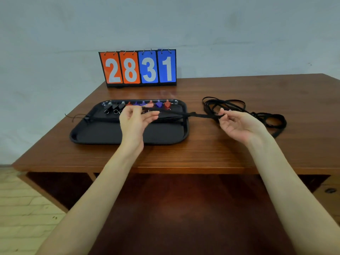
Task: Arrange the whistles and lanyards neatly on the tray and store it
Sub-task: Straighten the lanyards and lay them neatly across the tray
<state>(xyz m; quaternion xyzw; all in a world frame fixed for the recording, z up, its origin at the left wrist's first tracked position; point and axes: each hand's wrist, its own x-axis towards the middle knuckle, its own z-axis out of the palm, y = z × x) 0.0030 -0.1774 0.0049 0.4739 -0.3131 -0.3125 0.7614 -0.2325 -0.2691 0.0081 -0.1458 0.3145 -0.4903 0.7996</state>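
You are pinching a lanyard [200, 115] taut between both hands: right grip [237, 124] clamped at three o'clock off the tray [128, 135], left grip [135, 117] clamped above the whistles [139, 105] at twelve.

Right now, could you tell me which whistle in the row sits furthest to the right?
The red whistle at the right end of the row on the tray, just right of a purple whistle.

The tray [92, 134] is black, and the whistles [136, 105] along its far rim run black with silver, then red, purple and blue. The lanyards [239, 107] are black against the reddish-brown wood-grain worktop [202, 153]. The scoreboard [138, 68] shows white digits: 28 on orange cards, 31 on blue
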